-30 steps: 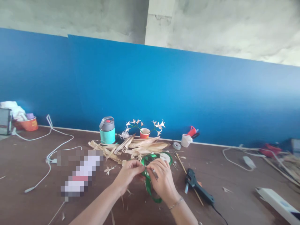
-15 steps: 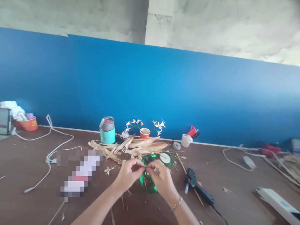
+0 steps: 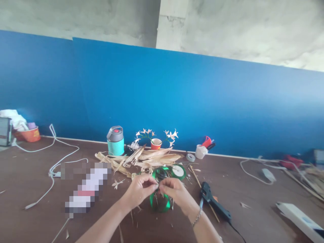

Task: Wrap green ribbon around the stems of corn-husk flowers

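Note:
My left hand point(image 3: 140, 191) and my right hand point(image 3: 176, 195) meet near the middle of the table, thumbs and fingertips pinched close together. What is between the fingertips is too small to make out. Green ribbon point(image 3: 167, 204) lies looped on the table, seen below and behind my hands. Beyond my right fingers is a spool of green ribbon point(image 3: 178, 171) with a white centre. Dried corn husks point(image 3: 152, 158) are heaped past my hands. A small pale husk flower point(image 3: 117, 184) lies left of my left hand.
A black glue gun point(image 3: 215, 202) rests on a thin stick at the right. Along the blue partition stand a turquoise flask point(image 3: 116, 145), a paper cup point(image 3: 156, 144) holding flower sprays, a tape roll point(image 3: 190, 157) and a white cup of pens point(image 3: 201, 152). White cables point(image 3: 66, 158) trail at the left.
My right hand has shifted slightly right and down, its wrist now nearer the glue gun. The fingertips stay pinched. More of the lower ribbon loop shows.

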A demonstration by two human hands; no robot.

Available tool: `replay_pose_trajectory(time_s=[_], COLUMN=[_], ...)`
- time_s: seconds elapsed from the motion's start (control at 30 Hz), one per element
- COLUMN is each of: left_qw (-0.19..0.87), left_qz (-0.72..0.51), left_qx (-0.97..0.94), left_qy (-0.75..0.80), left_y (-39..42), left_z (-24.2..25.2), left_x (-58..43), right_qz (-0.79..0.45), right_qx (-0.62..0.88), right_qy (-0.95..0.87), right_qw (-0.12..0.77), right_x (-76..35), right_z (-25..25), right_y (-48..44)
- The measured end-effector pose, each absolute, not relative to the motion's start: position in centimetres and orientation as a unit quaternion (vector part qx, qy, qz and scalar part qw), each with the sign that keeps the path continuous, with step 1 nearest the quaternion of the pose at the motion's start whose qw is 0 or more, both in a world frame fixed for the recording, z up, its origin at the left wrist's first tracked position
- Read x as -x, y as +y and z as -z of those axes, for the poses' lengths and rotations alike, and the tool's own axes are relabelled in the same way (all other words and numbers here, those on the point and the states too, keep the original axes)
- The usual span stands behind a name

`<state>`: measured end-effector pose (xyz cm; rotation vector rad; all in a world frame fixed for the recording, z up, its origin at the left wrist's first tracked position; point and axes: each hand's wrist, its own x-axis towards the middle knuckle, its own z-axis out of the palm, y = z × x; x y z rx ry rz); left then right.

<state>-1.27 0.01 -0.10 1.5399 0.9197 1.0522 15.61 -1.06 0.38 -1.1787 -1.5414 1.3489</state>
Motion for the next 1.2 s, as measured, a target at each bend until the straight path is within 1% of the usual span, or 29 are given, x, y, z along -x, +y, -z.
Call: replay_pose_trajectory(time_s=[0.07,0.13,0.27,0.33,0.47,0.6,0.77,0.93,1.03,1.13,1.2], left_qw=[0.506,0.511,0.496,0.490,0.501,0.510,0.485,0.433,0.437,0.474,0.499], left_qz=[-0.439,-0.443,-0.455,-0.454,-0.448,-0.442,-0.432,-0.417,-0.399,-0.383,-0.372], left_qx=[-0.633,-0.621,-0.603,-0.602,-0.606,-0.615,-0.636,-0.675,-0.680,-0.671,-0.666], left_qy=[0.388,0.397,0.429,0.437,0.426,0.409,0.416,0.427,0.432,0.423,0.411], left_y=[0.0,0.1,0.3,0.4,0.4,0.4,0.4,0.4,0.6,0.7,0.6], left_z=[0.1,0.3,0.6,0.7,0.9,1.1,1.1,1.3,1.5,1.4,1.1], left_x=[1.2,1.2,1.2,1.1,0.9,0.8,1.0,1.0,1.1,1.2,1.4], right_qz=[-0.497,-0.438,-0.258,-0.181,-0.115,-0.122,-0.153,-0.124,-0.124,-0.180,-0.257], right_qx=[0.480,0.502,0.489,0.475,0.485,0.503,0.516,0.540,0.550,0.555,0.556], right_qy=[-0.615,-0.638,-0.717,-0.747,-0.762,-0.753,-0.743,-0.743,-0.741,-0.721,-0.695], right_qw=[0.379,0.385,0.424,0.428,0.414,0.406,0.399,0.376,0.363,0.373,0.376], right_x=[-15.5,-15.2,-14.7,-14.5,-14.1,-13.9,-14.0,-13.8,-13.8,-14.1,-14.4], right_z=[-0.6,-0.8,-0.7,-0.4,-0.1,-0.1,0.1,0.1,0.1,0.2,0.3], right_y=[-1.2,-1.4,-1.7,-1.8,-1.8,-1.9,-1.8,-1.9,-1.9,-1.8,-1.5])
